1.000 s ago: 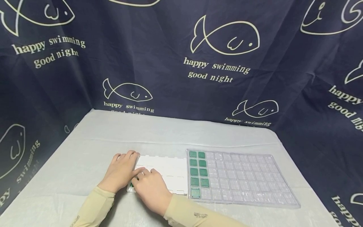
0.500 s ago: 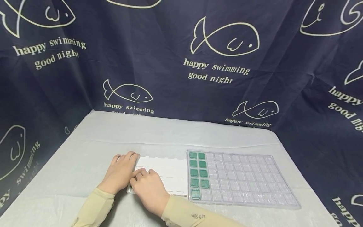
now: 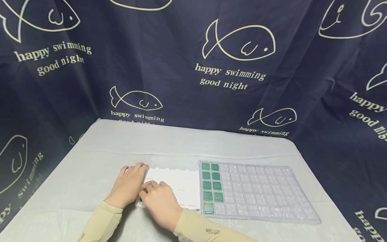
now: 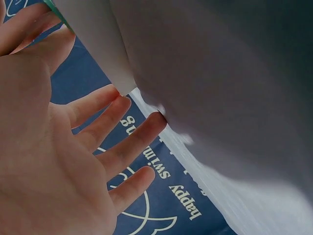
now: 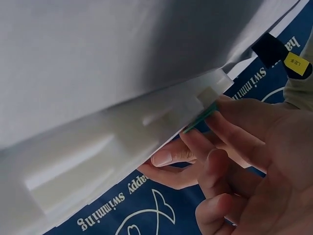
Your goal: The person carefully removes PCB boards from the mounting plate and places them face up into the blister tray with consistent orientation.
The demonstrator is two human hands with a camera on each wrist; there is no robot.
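At the left end of a white tray (image 3: 178, 179), my left hand (image 3: 128, 185) touches the edge with mostly straight fingers. Its fingertips meet the tray's far edge in the left wrist view. My right hand (image 3: 161, 203) reaches over the same end, fingers bent. A small green circuit board (image 5: 200, 117) is pinched between its thumb and index finger, seen edge-on against the tray in the right wrist view. From the head view, the hands cover most of this spot.
To the right, a clear plastic compartment tray (image 3: 319, 220) lies against the white tray. Several green circuit boards (image 3: 207, 185) fill its two left columns, apart from one front pocket. A pale cloth (image 3: 181, 144) covers the table, with dark blue printed curtains (image 3: 181, 60) behind.
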